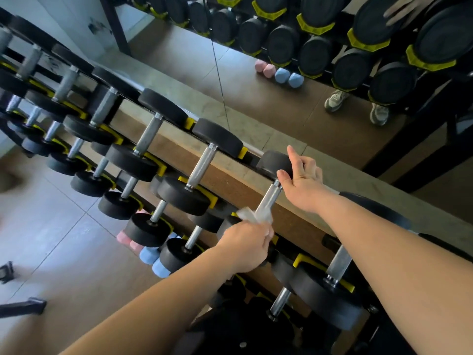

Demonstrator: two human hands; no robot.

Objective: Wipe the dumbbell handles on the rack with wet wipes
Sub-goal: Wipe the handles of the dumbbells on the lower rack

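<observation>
Head view is looking down along a long rack (163, 171) that is carrying rows of black dumbbells in yellow cradles on several tiers. The left grip (244, 248) is reaching in from the lower left and clenching a crumpled wet wipe (247, 215), pressing it around the near end of a bare metal handle (270, 198) on the top tier. The wipe is bunching up above the knuckles and is hiding the lower part of that handle. The right grip (303, 176) is grasping the far black head of the same dumbbell (271, 162): the thumb is pressing on the inner face just beside the handle, the index finger is sticking up straight, and the other fingers are curling over the back of the head.

To the left, a neighbouring dumbbell (202, 165) is sitting in its cradle, well apart from both arms. To the right, under the right forearm, another dumbbell (337, 262) is resting on the tier below.

Small pink and blue weights (147, 254) are lying on the tiled floor (64, 226) under the rack. A mirror (179, 60) behind the rack is reflecting the dumbbells and a pair of shoes (335, 99).
</observation>
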